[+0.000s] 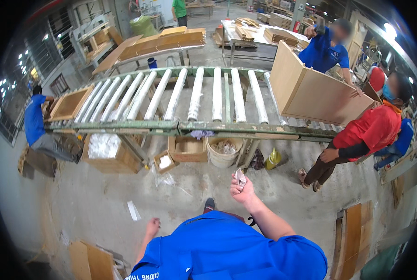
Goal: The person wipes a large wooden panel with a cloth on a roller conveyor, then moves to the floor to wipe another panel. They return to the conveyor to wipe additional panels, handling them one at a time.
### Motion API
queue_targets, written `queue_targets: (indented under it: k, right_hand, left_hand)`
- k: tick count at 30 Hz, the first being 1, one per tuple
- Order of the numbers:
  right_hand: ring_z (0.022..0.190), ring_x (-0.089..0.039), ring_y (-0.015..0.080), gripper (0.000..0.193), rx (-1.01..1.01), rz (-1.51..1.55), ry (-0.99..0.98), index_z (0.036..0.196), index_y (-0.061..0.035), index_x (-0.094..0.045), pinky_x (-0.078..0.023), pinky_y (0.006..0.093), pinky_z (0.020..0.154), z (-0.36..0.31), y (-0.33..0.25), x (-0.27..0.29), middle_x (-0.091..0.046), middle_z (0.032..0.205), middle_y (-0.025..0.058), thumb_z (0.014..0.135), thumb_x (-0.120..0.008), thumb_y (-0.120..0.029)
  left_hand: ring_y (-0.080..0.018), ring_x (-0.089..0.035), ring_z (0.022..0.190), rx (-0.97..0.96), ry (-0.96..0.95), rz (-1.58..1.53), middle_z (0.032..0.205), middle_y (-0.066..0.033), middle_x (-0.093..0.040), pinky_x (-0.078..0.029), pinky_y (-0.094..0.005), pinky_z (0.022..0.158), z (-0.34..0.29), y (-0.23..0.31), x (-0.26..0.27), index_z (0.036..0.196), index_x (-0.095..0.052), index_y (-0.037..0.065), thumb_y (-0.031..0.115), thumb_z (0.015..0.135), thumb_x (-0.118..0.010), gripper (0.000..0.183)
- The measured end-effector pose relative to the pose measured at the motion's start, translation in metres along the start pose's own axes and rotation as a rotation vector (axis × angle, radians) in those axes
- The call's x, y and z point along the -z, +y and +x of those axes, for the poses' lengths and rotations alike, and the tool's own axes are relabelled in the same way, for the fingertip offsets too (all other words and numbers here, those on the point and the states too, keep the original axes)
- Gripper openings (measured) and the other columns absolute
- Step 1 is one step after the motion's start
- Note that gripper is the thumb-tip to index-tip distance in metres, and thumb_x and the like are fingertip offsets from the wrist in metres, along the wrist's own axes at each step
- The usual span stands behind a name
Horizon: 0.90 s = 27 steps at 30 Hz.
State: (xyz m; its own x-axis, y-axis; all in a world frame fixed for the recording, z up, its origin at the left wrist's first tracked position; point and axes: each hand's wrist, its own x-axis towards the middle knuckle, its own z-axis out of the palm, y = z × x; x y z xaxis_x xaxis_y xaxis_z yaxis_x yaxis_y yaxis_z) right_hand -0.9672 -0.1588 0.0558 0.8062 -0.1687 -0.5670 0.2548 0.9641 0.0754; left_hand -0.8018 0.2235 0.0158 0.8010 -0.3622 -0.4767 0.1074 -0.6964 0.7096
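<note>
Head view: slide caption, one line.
Right hand holds a small pale object near a roller conveyor, with a large wooden box at right.

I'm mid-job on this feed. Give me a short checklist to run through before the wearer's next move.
1. Right hand has a hold on the small pale piece: ok, gripped in the fingers.
2. Identity of that piece: cannot tell, too small in view.
3. Left hand free: ok, low at the side with nothing visible in it.
4. Wooden cabinet free of other people's hands: not ok, a co-worker's hand is at its edge.
5. Floor free of scraps: not ok, a white strip lies ahead and to the left.
</note>
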Motion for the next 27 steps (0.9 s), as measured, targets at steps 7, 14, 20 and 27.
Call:
queue_targets:
  k: [7,14,20,27]
  right_hand:
    - [0.063,-0.051,0.0176,0.034,-0.023,-0.24,-0.151,0.102,-0.0064,-0.058,-0.04,0.0286,0.048,0.11,-0.013,-0.114,-0.059,0.081,0.0064,0.091,-0.035,-0.029]
    - [0.064,-0.054,0.015,0.03,-0.12,-0.259,-0.108,0.105,-0.0076,-0.057,-0.042,0.0264,0.05,0.175,0.002,-0.134,-0.058,0.079,0.0037,0.093,-0.038,-0.027]
    - [0.057,-0.047,0.0123,0.036,0.137,0.007,-0.075,0.106,-0.0079,-0.057,-0.037,0.0252,0.049,0.181,-0.003,-0.107,-0.056,0.08,0.0048,0.091,-0.041,-0.036]
    - [0.068,-0.05,0.0189,0.029,0.433,0.111,0.112,0.102,-0.0058,-0.057,-0.04,0.0282,0.054,0.207,0.007,-0.089,-0.053,0.081,0.0075,0.087,-0.041,-0.025]
  left_hand:
    - [-0.0241,-0.065,0.076,0.026,-0.138,0.174,0.08,-0.0122,-0.067,-0.051,-0.0375,0.068,0.064,-0.009,-0.003,0.098,-0.064,0.003,0.024,0.083,-0.053,0.028]
    - [-0.0237,-0.065,0.075,0.087,-0.186,0.253,0.081,-0.0123,-0.067,-0.051,-0.0369,0.068,0.131,-0.007,0.05,0.099,-0.064,0.002,0.023,0.083,-0.053,0.029]
    - [-0.0234,-0.064,0.075,-0.002,-0.221,0.398,0.081,-0.0123,-0.067,-0.052,-0.0363,0.068,0.207,0.013,0.12,0.1,-0.064,0.002,0.022,0.082,-0.053,0.029]
    - [-0.0199,-0.064,0.071,0.019,-0.177,0.25,0.084,-0.0126,-0.066,-0.052,-0.0322,0.065,0.32,0.083,0.191,0.102,-0.062,0.001,0.02,0.083,-0.052,0.029]
